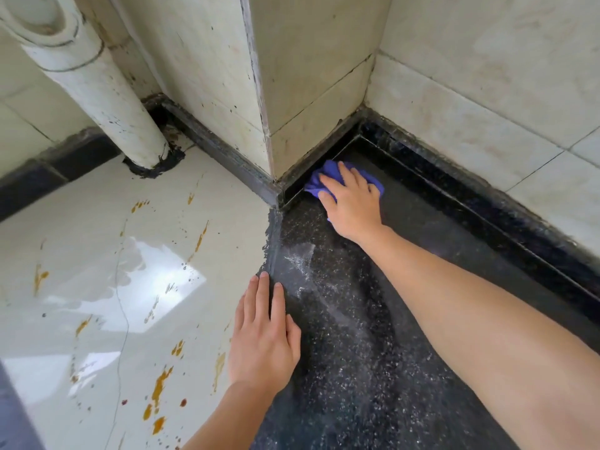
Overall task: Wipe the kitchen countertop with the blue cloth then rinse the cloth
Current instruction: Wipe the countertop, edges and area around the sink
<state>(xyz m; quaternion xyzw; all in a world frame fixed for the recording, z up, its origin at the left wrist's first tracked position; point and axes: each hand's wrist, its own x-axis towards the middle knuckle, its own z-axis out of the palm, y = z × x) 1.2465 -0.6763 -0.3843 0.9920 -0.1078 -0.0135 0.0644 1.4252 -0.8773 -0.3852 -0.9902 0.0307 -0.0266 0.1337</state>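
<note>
I've got the blue cloth (328, 177) bunched up in the far corner of the dark speckled countertop (357, 352), right where the tiled pillar (292, 92) meets the black back ledge (470, 196). Cloth's long axis runs roughly left-near to right-far, along the groove at the pillar's foot; it's a crumpled wad, so no clear pointing end. My right hand (352, 206) lies flat on top of it, palm down, fingers (344, 172) slightly spread and pressing, not pinching. Cloth sticks out past the fingertips toward the corner and a bit on the thumb side; the rest is hidden under the palm. Left hand (264, 336) is flat at the countertop's left edge, fingers straight and close together, tips on the seam w/ the pale tiled surface (97, 287), which has orange-brown spatter. White pipe (97, 86) stands well to the left. No containers in view
</note>
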